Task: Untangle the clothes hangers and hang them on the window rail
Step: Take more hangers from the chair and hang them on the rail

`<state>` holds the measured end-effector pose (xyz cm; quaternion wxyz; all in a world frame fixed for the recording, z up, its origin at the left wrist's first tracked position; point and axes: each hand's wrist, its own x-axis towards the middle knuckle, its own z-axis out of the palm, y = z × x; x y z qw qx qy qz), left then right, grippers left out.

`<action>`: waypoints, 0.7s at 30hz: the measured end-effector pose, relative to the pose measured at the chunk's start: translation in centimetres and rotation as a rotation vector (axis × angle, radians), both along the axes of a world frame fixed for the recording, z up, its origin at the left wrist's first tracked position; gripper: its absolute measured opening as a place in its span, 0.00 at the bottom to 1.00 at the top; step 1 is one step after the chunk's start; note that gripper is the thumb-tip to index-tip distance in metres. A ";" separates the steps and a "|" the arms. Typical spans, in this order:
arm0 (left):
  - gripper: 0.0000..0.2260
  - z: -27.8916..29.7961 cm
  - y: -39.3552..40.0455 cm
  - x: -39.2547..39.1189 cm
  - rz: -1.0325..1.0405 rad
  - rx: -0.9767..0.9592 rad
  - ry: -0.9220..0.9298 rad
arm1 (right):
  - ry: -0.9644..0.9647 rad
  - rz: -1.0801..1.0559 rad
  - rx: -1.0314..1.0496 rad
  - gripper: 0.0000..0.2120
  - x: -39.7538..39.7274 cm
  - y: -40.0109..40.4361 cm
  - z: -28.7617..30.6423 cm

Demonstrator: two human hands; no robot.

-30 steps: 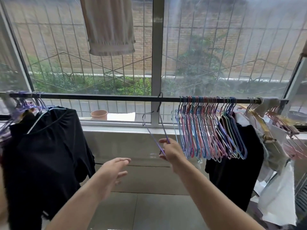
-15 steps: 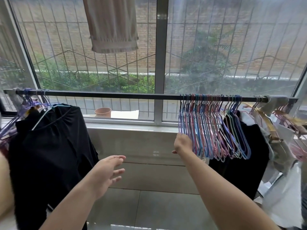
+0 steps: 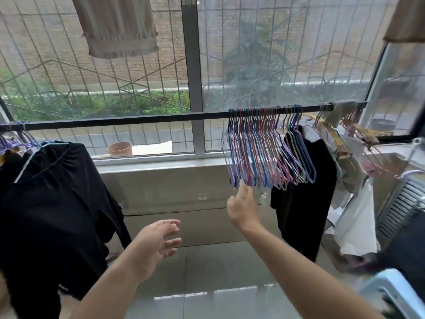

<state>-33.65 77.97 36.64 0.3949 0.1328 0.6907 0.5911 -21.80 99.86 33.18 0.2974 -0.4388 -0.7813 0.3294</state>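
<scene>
Hangers [image 3: 264, 155] on rail [image 3: 138, 120], no legible writing

multicoloured hangers [image 3: 264, 155], black rail [image 3: 138, 120], black garment [image 3: 57, 203].

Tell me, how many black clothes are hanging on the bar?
2. One black garment hangs at the left end of the rail; another black garment hangs right of the colourful hangers. More may hide in the pile at far right.

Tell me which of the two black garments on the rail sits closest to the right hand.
The black garment just right of the bundle of hangers. The right hand is raised beside it; the other black garment hangs at the rail's far left.
</scene>
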 end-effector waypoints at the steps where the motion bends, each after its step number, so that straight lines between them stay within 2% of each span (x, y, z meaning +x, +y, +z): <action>1: 0.10 -0.4 0.0 0.6 -0.025 -0.005 -0.011 | -0.014 -0.004 -0.026 0.31 1.4 -1.3 -1.6; 4: 0.10 -2.7 0.3 3.3 -0.134 -0.040 -0.045 | -0.128 -0.083 -0.167 0.31 6.5 -4.8 -6.3; 11: 0.09 -12.5 -2.5 13.0 -0.447 -0.222 -0.239 | -0.404 -0.297 -0.478 0.25 22.5 -16.0 -16.5; 15: 0.10 -17.8 -6.1 22.2 -0.616 -0.374 -0.369 | -0.498 -0.466 -0.694 0.22 35.2 -24.4 -22.4; 19: 0.10 -19.8 -8.7 30.0 -0.788 -0.501 -0.358 | -0.518 -0.722 -0.941 0.16 48.5 -33.2 -26.5; 21: 0.09 -20.4 -8.8 33.3 -0.819 -0.510 -0.321 | -0.575 -0.815 -0.960 0.09 55.1 -36.5 -28.2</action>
